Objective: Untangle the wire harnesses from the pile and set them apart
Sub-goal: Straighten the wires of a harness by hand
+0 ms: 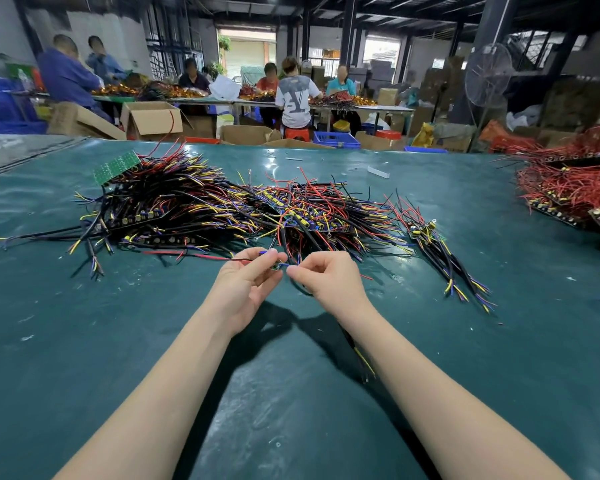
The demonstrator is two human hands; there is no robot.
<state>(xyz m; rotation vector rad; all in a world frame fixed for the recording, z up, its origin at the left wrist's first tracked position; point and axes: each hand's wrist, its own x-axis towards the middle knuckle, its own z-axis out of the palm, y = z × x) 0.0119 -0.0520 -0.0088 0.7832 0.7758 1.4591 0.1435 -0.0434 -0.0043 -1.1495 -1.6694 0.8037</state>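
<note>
Both hands meet just in front of the pile (222, 206) on the green table (84, 341) — L hand (246, 275) pinches a small harness (276, 266) at its tiny board, R hand (326, 277) pinches its wire right beside. A black lead hangs under the R wrist. A smaller bundle (440, 251) lies at the pile's right edge.

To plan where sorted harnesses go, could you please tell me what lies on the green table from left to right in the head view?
Big tangled pile of wire harnesses → small separate bundle of harnesses → heap of red-wired boards.
</note>
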